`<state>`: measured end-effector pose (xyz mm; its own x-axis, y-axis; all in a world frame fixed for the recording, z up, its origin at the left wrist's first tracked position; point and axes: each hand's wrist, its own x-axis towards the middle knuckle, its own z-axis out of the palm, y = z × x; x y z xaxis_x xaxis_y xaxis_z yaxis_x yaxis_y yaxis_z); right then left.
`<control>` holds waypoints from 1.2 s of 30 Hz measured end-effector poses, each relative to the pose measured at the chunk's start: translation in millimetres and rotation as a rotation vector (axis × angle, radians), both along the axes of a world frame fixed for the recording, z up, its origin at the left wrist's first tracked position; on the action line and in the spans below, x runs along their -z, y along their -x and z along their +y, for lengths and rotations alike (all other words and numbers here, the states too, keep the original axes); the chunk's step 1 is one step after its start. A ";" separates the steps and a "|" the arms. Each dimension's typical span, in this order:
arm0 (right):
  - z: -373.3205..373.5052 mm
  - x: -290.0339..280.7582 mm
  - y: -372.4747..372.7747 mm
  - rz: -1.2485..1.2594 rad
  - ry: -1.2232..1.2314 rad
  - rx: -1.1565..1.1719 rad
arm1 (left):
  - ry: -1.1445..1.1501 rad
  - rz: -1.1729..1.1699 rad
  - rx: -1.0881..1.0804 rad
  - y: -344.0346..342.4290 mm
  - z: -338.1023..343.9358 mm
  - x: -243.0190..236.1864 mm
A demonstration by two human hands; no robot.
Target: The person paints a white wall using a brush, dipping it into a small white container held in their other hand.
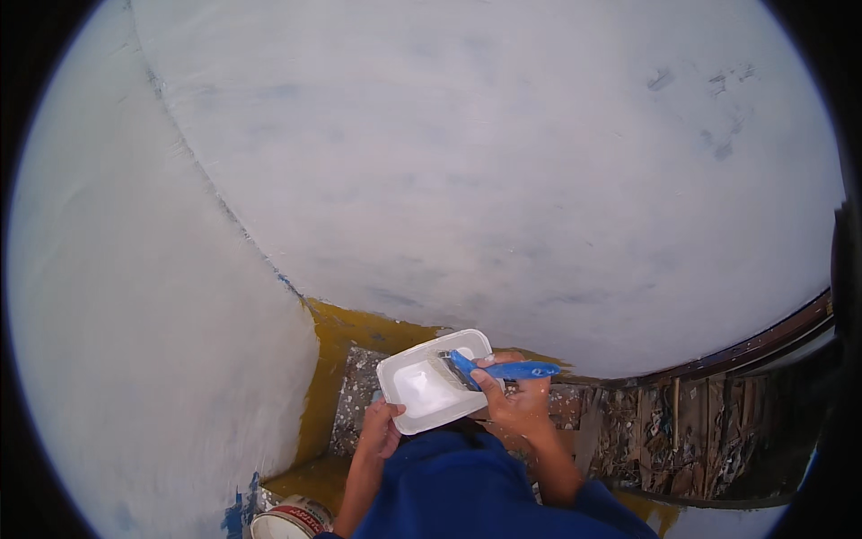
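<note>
A person in a blue shirt (449,490) is looking down at both hands, which are working close in front of the body. The left hand (380,429) is gripping the near-left corner of a white plastic tray (479,342), its thumb pressing on the rim and its other fingers curling underneath, partly hidden. The right hand (519,406) is closing around a blue-handled paintbrush (516,369), whose handle is pointing right while its bristle end is sitting within the tray's right side. White paint (420,388) is pooling in the tray; whether the bristles are touching it, I cannot tell. A round paint bucket (292,521) with a red label is standing at the lower left, beside the left forearm. Below the tray, a speckled floor (348,400) is showing, and wooden boards (687,440) are lying to the right. Beyond, a mustard-yellow strip (359,329) is running along the foot of the walls. A left wall (162,314) and a broad facing wall (503,180), both whitish, are meeting at a dark, rough seam (224,211); grey smudges (724,144) are showing through at upper right.
</note>
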<state>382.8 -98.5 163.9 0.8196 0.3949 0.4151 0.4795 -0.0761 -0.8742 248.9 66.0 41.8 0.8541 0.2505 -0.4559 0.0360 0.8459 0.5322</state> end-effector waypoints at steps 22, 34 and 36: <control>-73.5 -169.1 -78.6 -0.133 -0.791 0.186 | -0.039 -0.072 0.072 4.8 10.6 11.8; -4.2 -149.0 -117.7 -1.630 0.347 0.429 | -0.017 0.003 0.000 8.7 15.5 20.1; 0.1 -92.1 -93.9 -1.388 0.418 0.127 | 0.010 -0.015 0.014 9.0 10.4 15.6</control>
